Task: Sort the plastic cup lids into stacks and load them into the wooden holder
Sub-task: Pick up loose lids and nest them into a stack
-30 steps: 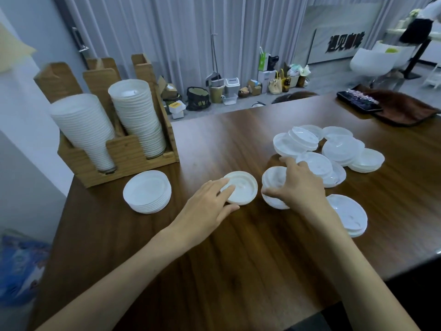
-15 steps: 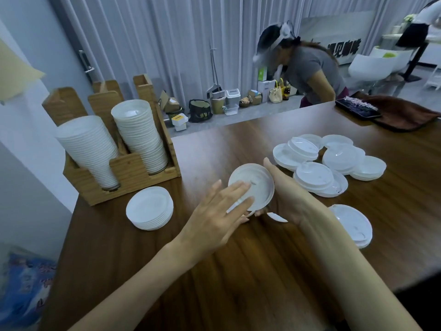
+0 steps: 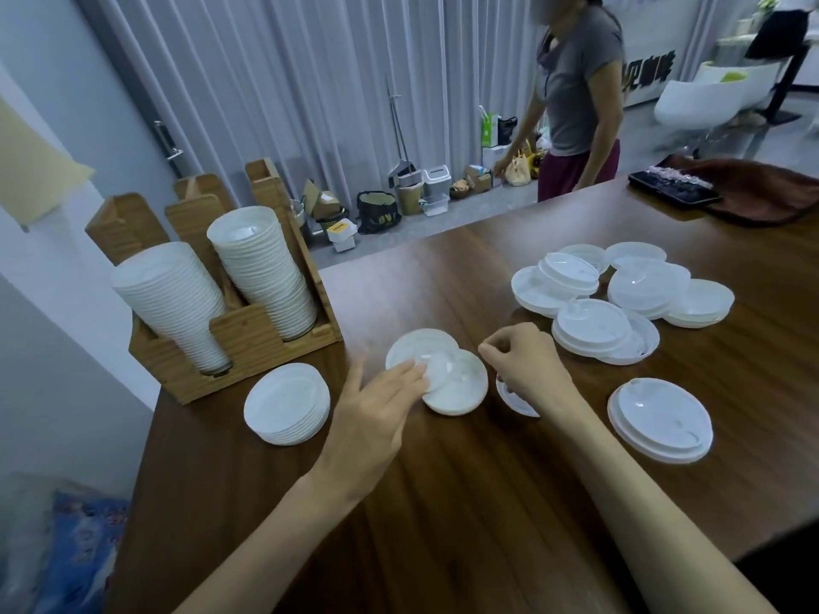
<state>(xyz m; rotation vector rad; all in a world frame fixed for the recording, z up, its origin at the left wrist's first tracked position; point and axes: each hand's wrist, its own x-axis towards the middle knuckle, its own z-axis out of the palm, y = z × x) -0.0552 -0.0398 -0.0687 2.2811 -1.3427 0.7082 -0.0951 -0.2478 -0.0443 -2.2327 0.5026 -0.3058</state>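
Note:
Two white lids [image 3: 458, 389] lie overlapping at the table's middle. My left hand [image 3: 381, 405] rests straight fingertips on them. My right hand [image 3: 527, 365] hovers just to their right with its fingers curled and nothing visible in them; a further lid [image 3: 514, 403] peeks out beneath its wrist. The wooden holder [image 3: 248, 339] stands at the far left with two leaning stacks of lids [image 3: 266, 272] in it. A low stack of lids [image 3: 286, 403] sits in front of the holder. Several loose lids [image 3: 620, 294] lie in a pile at the right, and another short stack [image 3: 660, 418] lies nearer.
A person [image 3: 576, 95] stands beyond the table's far edge. A black tray [image 3: 673, 192] on a brown cloth [image 3: 762, 197] lies at the far right corner. Bins and bags line the floor by the curtain. The wooden table [image 3: 443, 502] ends just left of the holder.
My right hand has laid down the lid it held upright and drawn back with curled fingers. My left fingertips moved onto the overlapping lids. The person behind has stood up.

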